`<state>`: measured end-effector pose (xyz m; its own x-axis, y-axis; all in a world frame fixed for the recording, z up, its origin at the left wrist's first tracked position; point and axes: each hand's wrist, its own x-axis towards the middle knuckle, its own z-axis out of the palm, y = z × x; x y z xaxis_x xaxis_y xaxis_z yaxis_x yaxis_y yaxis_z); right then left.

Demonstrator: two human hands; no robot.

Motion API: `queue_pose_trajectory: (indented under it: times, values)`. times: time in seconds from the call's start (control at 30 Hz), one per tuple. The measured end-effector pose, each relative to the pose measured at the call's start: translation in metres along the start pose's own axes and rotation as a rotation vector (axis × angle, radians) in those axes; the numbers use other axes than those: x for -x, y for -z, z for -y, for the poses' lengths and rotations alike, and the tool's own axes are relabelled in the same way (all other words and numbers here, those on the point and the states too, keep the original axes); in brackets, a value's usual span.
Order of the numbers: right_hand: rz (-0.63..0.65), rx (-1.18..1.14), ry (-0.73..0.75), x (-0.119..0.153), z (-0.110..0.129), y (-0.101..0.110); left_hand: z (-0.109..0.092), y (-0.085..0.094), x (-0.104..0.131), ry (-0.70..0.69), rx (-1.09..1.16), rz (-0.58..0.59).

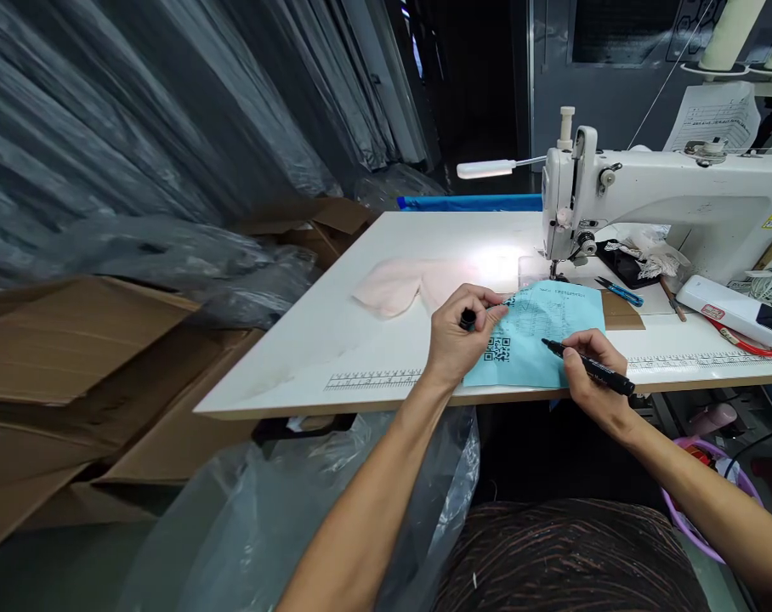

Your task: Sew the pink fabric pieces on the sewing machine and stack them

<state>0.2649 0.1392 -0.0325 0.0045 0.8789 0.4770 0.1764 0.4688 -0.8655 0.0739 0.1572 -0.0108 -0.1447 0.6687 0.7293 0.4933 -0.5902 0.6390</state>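
Observation:
A blue printed paper sheet [539, 331] with a QR code lies at the front of the sewing table, below the machine's needle. My left hand [463, 331] is closed at the sheet's left side, with a black marker cap [468, 319] held in its curled fingers and the thumb and fingertip at the paper's edge. In my right hand [595, 378] is a black marker [593, 367], its uncapped tip pointing left, over the sheet; whether the tip touches the paper I cannot tell. Pale pink fabric [399, 285] is spread behind my left hand.
The white sewing machine [666, 191] stands over the table's right part. Near it lie blue thread snips [619, 291], a white device [730, 310] and a brown card [621, 312]. Cardboard boxes [73, 340] and plastic sheeting [233, 510] crowd the left. A purple basket [749, 484] sits below right.

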Motion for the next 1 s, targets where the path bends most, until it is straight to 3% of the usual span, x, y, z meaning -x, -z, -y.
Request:
queue_pose_trajectory:
  times: [0.27, 0.57, 0.83, 1.0]
  values:
    - [0.044, 0.051, 0.024, 0.000, 0.002, 0.001, 0.000, 0.001, -0.003, 0.142, 0.110, 0.017]
    - [0.147, -0.002, -0.032, -0.005, 0.006, 0.007, 0.000, -0.001, -0.003, 0.145, 0.173, 0.004]
    - [0.071, -0.087, -0.082, -0.004, 0.006, 0.007, 0.000, 0.000, -0.003, 0.120, 0.166, -0.021]
    - [-0.144, -0.419, -0.117, -0.003, -0.006, 0.010, 0.001, 0.000, -0.003, 0.095, 0.167, -0.065]
